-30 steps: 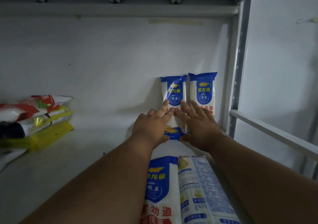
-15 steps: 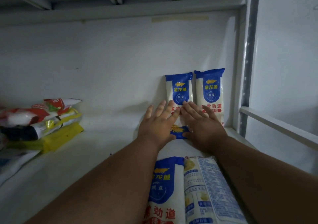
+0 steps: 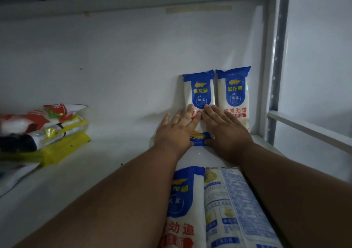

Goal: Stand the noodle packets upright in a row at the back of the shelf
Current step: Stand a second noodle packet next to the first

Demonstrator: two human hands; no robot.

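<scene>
**Plastic packets, pressed upright against the back wall**

Flat and spread, the left hand [image 3: 176, 131] and right hand [image 3: 226, 131] press the lower half of one noodle packet [image 3: 198, 93], gripping nothing. It stands against the back wall [image 3: 114, 66], touching a second upright packet [image 3: 233, 93]. Two packets [image 3: 219, 209] lie flat nearer. Likely light, stiff, slippery; best held by the long sides.

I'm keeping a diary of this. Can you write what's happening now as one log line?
step: steadying second upright packet | left hand, right hand: flat on it | first packet: upright beside | two packets: lying
</scene>
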